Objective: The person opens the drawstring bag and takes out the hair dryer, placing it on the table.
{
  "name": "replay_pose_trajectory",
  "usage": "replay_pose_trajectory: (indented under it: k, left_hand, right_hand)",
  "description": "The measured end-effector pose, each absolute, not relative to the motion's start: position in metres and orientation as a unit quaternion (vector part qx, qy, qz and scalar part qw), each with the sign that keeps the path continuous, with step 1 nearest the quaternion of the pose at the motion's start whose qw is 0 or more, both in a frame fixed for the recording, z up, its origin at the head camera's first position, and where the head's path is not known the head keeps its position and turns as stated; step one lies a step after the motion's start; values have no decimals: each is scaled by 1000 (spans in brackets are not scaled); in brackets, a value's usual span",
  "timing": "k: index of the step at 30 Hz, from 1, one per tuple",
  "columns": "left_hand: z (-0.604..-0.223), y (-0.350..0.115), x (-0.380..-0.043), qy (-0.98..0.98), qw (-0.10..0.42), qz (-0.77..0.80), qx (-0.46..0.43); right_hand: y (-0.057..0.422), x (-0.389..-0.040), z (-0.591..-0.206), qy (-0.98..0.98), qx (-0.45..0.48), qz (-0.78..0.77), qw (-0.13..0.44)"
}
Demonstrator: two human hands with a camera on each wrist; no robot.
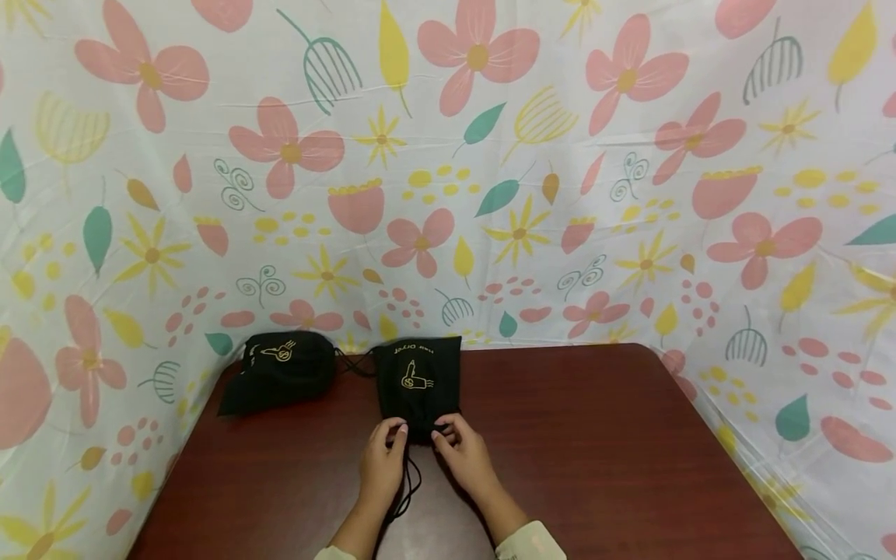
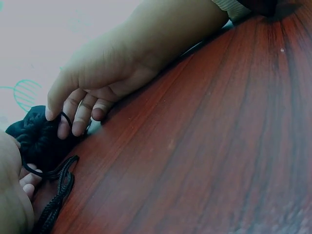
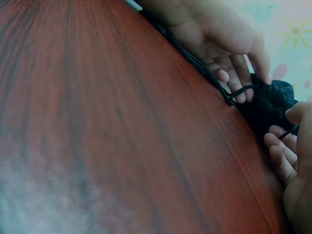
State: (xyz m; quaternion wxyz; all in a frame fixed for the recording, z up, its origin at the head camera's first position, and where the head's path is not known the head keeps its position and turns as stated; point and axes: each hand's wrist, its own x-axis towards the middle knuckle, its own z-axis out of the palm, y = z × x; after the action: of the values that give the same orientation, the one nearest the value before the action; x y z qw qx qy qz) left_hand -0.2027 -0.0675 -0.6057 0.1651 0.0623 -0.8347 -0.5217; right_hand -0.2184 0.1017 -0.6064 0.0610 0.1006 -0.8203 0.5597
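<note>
A black drawstring bag (image 1: 418, 385), printed "Hair Dryer" with a gold dryer picture, lies with its gathered mouth toward me. At the left of that mouth, my left hand (image 1: 383, 460) pinches the bag's edge between thumb and fingers. Opposite it, my right hand (image 1: 465, 457) pinches the right side of the mouth. The puckered opening (image 2: 41, 139) shows between both hands in the left wrist view. A black cord (image 1: 407, 490) trails from it beside the left wrist; its braided strands (image 3: 192, 61) run along the tabletop in the right wrist view.
A second black bag (image 1: 290, 377) with a similar gold dryer print, plumper, lies at the table's back left corner. Its cords (image 1: 357, 363) reach toward the first bag. Floral cloth (image 1: 448, 194) hangs behind and beside the reddish-brown wooden table (image 1: 595, 435).
</note>
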Motion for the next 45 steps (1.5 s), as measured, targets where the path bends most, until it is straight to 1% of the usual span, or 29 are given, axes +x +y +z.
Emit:
replay_pose_trajectory:
  k: [8, 15, 24, 35, 40, 45]
  left_hand:
    - [-607, -68, -202, -836, 190, -513, 55]
    - [-605, -68, -203, -832, 185, -520, 64]
    - [-603, -69, -203, -813, 172, -551, 78]
    - [-599, -69, -204, -796, 163, -575, 91]
    - [-600, -68, -204, -794, 164, -578, 97]
    - [-600, -68, -203, -794, 163, -576, 103]
  right_hand:
    - [102, -218, -608, -831, 92, 543, 80]
    - [101, -219, -608, -834, 88, 537, 93]
    - [102, -218, -608, -816, 82, 568, 65]
    - [100, -218, -608, -805, 60, 585, 79]
    - [97, -213, -594, -802, 44, 591, 67]
    - [99, -207, -578, -795, 47, 603, 50]
